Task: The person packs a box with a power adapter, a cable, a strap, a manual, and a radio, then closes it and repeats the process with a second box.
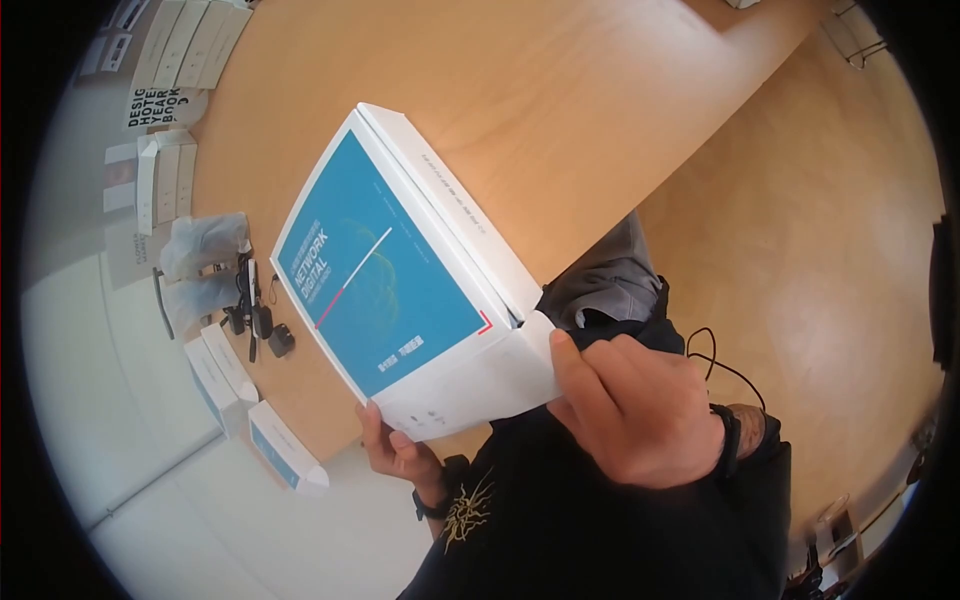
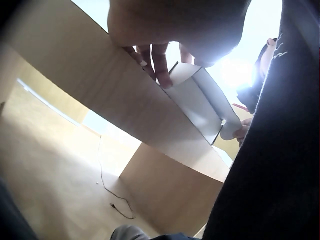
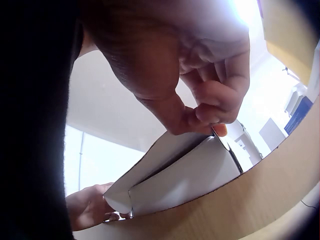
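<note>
Much of the box (image 1: 400,280) hides the left hand (image 1: 400,450): only fingers curled round its lower corner show in the head view, and in the left wrist view the hand is a dark blur with fingertips (image 2: 161,67) on the box's underside. The right hand (image 1: 635,410) is plainer, thumb and fingers pinching the end flap (image 1: 500,375) at the box's near corner; the right wrist view shows that pinch close up. The box is held in the air above the near edge of the table (image 1: 560,120), its blue lid tilted toward the camera, white sides showing. Small print on the lid is too fine to read beyond large words.

The table is pale wood with a curved edge. Along its left edge lie a clump of plastic bags (image 1: 200,260), a tangle of black cables (image 1: 250,310) and several small white boxes (image 1: 235,385); more white boxes (image 1: 165,180) sit further up. The floor is wood on the right, white on the left. A black cable (image 2: 112,192) trails on the floor under the table.
</note>
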Available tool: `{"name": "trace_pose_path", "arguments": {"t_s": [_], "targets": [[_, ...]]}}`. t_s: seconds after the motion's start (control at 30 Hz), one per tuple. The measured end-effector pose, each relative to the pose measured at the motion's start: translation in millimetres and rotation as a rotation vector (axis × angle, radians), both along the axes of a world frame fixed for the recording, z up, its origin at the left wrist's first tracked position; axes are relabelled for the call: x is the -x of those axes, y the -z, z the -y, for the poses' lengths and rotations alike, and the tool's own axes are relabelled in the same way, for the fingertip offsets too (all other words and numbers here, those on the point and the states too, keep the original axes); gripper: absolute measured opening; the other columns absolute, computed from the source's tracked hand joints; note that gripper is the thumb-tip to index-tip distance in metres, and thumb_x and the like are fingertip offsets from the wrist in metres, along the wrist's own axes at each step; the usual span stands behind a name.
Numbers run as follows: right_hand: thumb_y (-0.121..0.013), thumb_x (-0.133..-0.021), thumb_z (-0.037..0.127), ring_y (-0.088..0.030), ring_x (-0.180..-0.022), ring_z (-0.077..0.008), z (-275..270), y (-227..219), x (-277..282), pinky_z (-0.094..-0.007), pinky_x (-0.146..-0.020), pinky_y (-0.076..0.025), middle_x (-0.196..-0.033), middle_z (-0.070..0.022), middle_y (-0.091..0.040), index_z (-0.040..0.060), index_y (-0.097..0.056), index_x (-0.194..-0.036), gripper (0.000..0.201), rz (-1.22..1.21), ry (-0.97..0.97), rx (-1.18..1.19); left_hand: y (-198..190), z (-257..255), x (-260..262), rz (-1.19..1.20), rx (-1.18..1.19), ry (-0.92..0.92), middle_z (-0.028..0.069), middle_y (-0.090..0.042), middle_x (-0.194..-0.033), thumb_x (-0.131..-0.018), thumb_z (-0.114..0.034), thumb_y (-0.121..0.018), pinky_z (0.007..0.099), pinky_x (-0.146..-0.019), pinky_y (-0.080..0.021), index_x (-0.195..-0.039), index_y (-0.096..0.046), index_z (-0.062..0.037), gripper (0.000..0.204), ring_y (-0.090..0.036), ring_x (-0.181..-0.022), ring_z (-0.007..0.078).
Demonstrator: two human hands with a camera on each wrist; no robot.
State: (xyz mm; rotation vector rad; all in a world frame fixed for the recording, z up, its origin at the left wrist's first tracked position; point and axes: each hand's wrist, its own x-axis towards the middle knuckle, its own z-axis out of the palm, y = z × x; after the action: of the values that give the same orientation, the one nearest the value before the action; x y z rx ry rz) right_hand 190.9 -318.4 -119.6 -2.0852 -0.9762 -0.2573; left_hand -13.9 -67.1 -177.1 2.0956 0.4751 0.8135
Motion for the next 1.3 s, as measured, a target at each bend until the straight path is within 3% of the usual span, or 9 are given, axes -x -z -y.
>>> {"name": "trace_pose_path", "arguments": {"t_s": [0.57,0.7,0.73,0.77,0.83,0.87,1.07,1.17,1.3], "targets": [[-0.077,-0.064,0.002,-0.061,-0.066,-0.0187,-5.3,27.2,-13.3,-0.0307,-0.054,-0.047,-0.078,-0.0065,-0.057,-0.0049,-0.071,-0.111,0.048,-0.039,0.020,-0.112,0.4,4.9,-8.2,0.009,-0.181,0.022,0.0228,-0.060,-0.138,-0.102,-0.014,-0.061,0.0418,-0.105,-0.048,-0.145,-0.051,0.0068,0.049,-0.060,-0.121,0.0284],[-0.076,-0.065,-0.005,-0.067,-0.081,-0.0263,1.0,24.3,-23.6,-0.0346,-0.064,-0.054,-0.096,-0.0098,-0.066,-0.0029,-0.069,-0.117,0.053,-0.119,-0.022,-0.137,-14.6,14.0,-12.8,-0.065,-0.171,-0.009,0.0248,-0.062,-0.128,-0.096,-0.014,-0.068,0.0474,-0.103,-0.047,-0.130,-0.063,0.0041,0.039,-0.061,-0.116,0.0374],[-0.073,-0.070,-0.002,-0.067,-0.104,-0.0350,12.5,18.4,-27.6,-0.0406,-0.083,-0.056,-0.121,-0.0185,-0.065,-0.0021,-0.064,-0.128,0.059,-0.267,-0.115,-0.088,-19.4,17.9,-15.6,-0.094,-0.212,0.000,0.0246,-0.064,-0.123,-0.096,-0.014,-0.068,0.0462,-0.100,-0.048,-0.128,-0.065,0.0045,0.037,-0.063,-0.112,0.0375],[-0.073,-0.070,-0.002,-0.067,-0.104,-0.0350,17.9,10.9,-33.1,-0.0406,-0.083,-0.056,-0.121,-0.0185,-0.065,-0.0021,-0.064,-0.128,0.059,-0.253,-0.165,-0.083,-25.6,22.8,-19.7,-0.084,-0.213,-0.050,0.0246,-0.064,-0.123,-0.096,-0.014,-0.068,0.0462,-0.100,-0.048,-0.128,-0.065,0.0045,0.037,-0.063,-0.112,0.0375],[-0.071,-0.077,0.006,-0.056,-0.127,-0.0439,21.7,-0.1,-46.0,-0.0491,-0.104,-0.049,-0.143,-0.0274,-0.054,-0.0008,-0.057,-0.140,0.065,-0.373,-0.244,-0.198,-33.3,31.1,-27.5,-0.128,-0.216,0.011,0.0243,-0.066,-0.116,-0.094,-0.014,-0.068,0.0434,-0.093,-0.050,-0.125,-0.068,0.0047,0.036,-0.064,-0.106,0.0378],[-0.071,-0.084,0.015,-0.039,-0.145,-0.0503,22.3,2.6,-49.1,-0.0545,-0.115,-0.037,-0.157,-0.0325,-0.039,-0.0010,-0.051,-0.147,0.069,-0.451,-0.323,-0.207,-29.8,29.3,-24.3,-0.166,-0.237,0.029,0.0262,-0.065,-0.119,-0.097,-0.034,-0.070,0.0433,-0.093,-0.050,-0.131,-0.062,0.0070,0.054,-0.064,-0.107,0.0345],[-0.070,-0.092,0.015,-0.029,-0.153,-0.0478,-6.0,15.8,-58.7,-0.0533,-0.120,-0.031,-0.163,-0.0324,-0.032,0.0003,-0.046,-0.151,0.066,-0.320,-0.406,0.025,-44.3,23.0,-42.8,-0.176,-0.456,0.126,0.0220,-0.068,-0.116,-0.075,-0.037,-0.092,0.0430,-0.086,-0.054,-0.128,-0.065,0.0029,0.072,-0.067,-0.103,0.0378],[-0.069,-0.093,0.016,-0.031,-0.153,-0.0470,-6.6,17.8,-57.2,-0.0533,-0.121,-0.028,-0.163,-0.0323,-0.032,0.0000,-0.045,-0.151,0.064,-0.337,-0.382,-0.013,-38.5,32.5,-39.5,-0.089,-0.404,-0.047,0.0177,-0.070,-0.112,-0.067,-0.028,-0.098,0.0435,-0.087,-0.055,-0.127,-0.065,0.0021,0.075,-0.069,-0.103,0.0375],[-0.068,-0.095,0.022,-0.031,-0.152,-0.0482,-0.1,14.9,-62.4,-0.0552,-0.122,-0.026,-0.164,-0.0323,-0.030,-0.0012,-0.042,-0.151,0.066,-0.279,-0.321,0.053,-28.6,33.2,-39.4,-0.017,-0.446,-0.143,0.0122,-0.073,-0.108,-0.069,-0.020,-0.094,0.0428,-0.089,-0.053,-0.125,-0.066,-0.0006,0.065,-0.070,-0.103,0.0333]]}}
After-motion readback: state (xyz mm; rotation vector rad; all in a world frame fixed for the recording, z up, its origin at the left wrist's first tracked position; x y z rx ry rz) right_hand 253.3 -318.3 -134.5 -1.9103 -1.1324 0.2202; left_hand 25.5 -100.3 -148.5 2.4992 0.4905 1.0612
